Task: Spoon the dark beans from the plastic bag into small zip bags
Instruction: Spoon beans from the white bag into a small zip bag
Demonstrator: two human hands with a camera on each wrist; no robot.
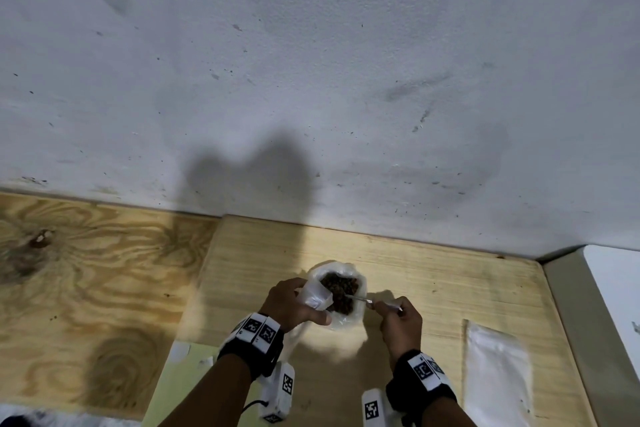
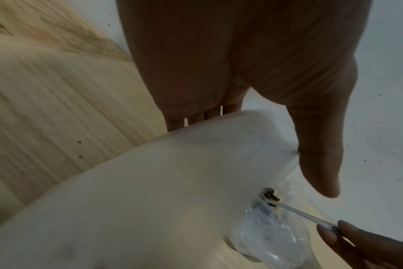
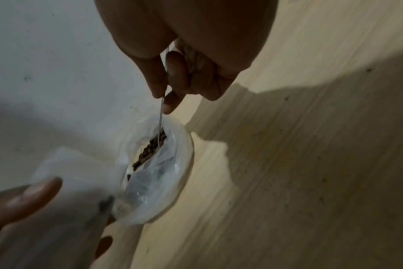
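Two hands at the open bean bag

Two hands work over a pale wooden bench (image 1: 433, 274) set against a white wall (image 1: 311, 62). The plastic bag (image 1: 356, 317) sits on the bench near its far edge, mouth open upward, with the dark beans (image 1: 339, 289) heaped inside.

The left hand (image 1: 292, 303) is on the left side of the bag and holds a small white zip bag (image 1: 315, 296) against the bag's rim, fingers curled behind it and thumb stretched along the near side. From the left wrist view this small bag (image 2: 173, 182) fills the foreground under the palm.

The right hand (image 1: 401, 321), just right of the bag, pinches the handle of a thin metal spoon (image 1: 358, 298) between thumb and fingertips (image 3: 170, 103). The spoon's bowl end is down among the beans (image 3: 150, 147).

Another flat white zip bag (image 1: 495, 367) lies on the bench, well to the right and nearer. A pale green sheet (image 1: 183, 388) lies under the left forearm.
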